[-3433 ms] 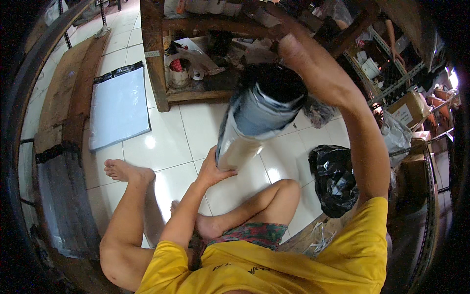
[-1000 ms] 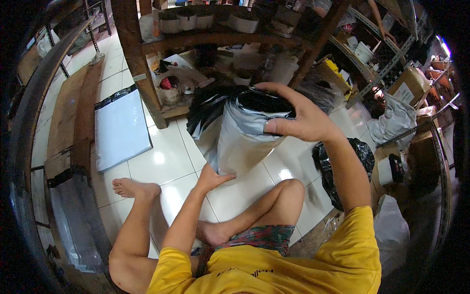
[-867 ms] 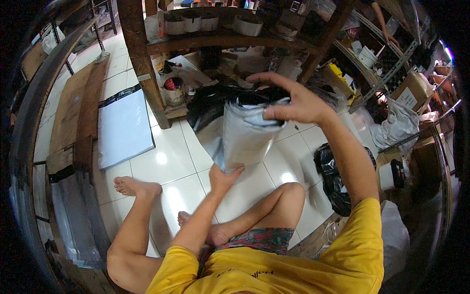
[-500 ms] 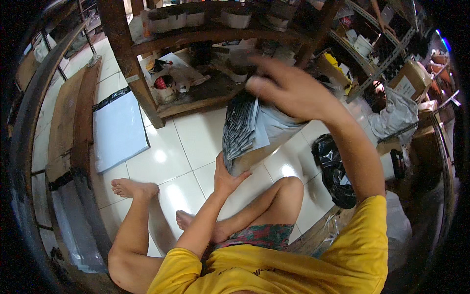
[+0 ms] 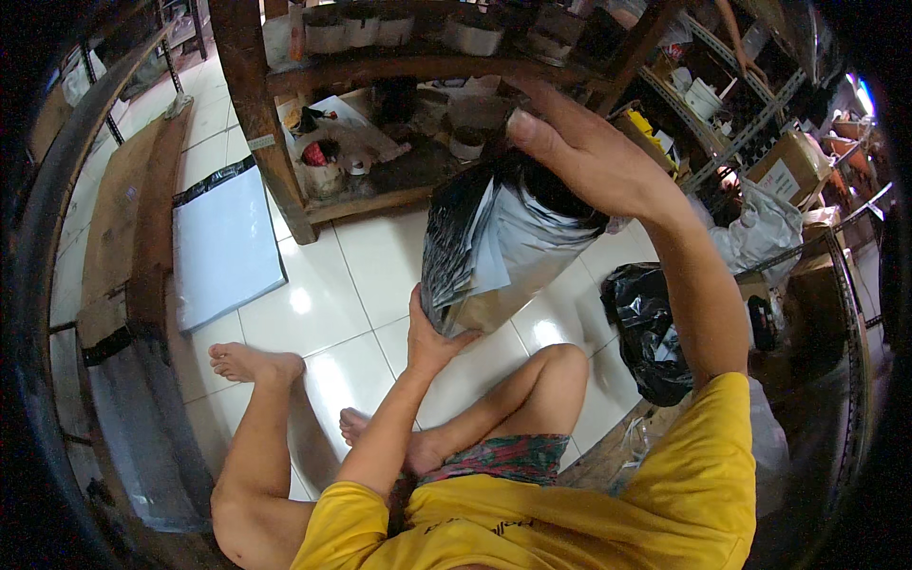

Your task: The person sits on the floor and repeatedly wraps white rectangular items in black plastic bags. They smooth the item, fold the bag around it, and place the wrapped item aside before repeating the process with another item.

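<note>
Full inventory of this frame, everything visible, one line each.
Stack of grey plastic mailer bags: one bundle, grey with black insides, held upright between both hands.
Flat pale-blue mailer bag: one, on the white tiled floor, left.
Black plastic bag: one, crumpled, floor at right.
Wooden shelf unit: one, brown, ahead, cluttered with small tubs.
Cardboard box: one, brown, upper right.
Left hand: under the stack's lower end.
Right hand: gripping the stack's top.
</note>
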Demonstrator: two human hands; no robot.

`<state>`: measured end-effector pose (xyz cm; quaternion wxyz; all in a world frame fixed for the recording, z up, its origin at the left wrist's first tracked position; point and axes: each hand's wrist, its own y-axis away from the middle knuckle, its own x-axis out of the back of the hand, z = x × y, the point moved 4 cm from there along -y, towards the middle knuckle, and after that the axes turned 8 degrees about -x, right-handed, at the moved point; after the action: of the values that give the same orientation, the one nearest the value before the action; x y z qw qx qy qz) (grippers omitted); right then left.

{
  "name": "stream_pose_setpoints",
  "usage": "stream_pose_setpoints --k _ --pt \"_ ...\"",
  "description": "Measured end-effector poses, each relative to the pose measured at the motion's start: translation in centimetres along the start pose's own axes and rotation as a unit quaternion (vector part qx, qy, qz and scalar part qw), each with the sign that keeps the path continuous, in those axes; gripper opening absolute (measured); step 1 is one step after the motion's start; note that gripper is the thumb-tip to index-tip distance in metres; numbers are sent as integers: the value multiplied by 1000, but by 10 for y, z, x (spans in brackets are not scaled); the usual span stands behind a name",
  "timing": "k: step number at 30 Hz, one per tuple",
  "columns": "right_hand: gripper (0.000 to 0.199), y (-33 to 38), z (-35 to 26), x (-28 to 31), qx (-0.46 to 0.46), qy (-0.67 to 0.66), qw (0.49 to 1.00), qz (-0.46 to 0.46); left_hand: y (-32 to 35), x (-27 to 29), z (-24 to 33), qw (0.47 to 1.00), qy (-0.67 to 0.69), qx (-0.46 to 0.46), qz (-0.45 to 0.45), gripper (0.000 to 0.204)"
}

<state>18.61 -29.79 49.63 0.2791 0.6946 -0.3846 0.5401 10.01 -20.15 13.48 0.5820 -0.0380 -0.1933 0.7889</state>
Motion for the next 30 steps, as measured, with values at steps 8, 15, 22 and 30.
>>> stream_pose_setpoints --k 8,15,22,30 --pt "83 -8 -12 -13 12 -10 998 -53 7 9 -30 982 -58 -14 -177 111" --pt "80 -20 -11 -12 68 13 996 52 -2 0 -5 994 -66 27 -87 93" --pt "73 -19 15 -7 -16 2 1000 19 2 -2 -2 999 1 2 -51 96" --pt "83 -19 -5 -13 15 5 1000 -2 5 -2 -27 994 -17 -41 -99 98"
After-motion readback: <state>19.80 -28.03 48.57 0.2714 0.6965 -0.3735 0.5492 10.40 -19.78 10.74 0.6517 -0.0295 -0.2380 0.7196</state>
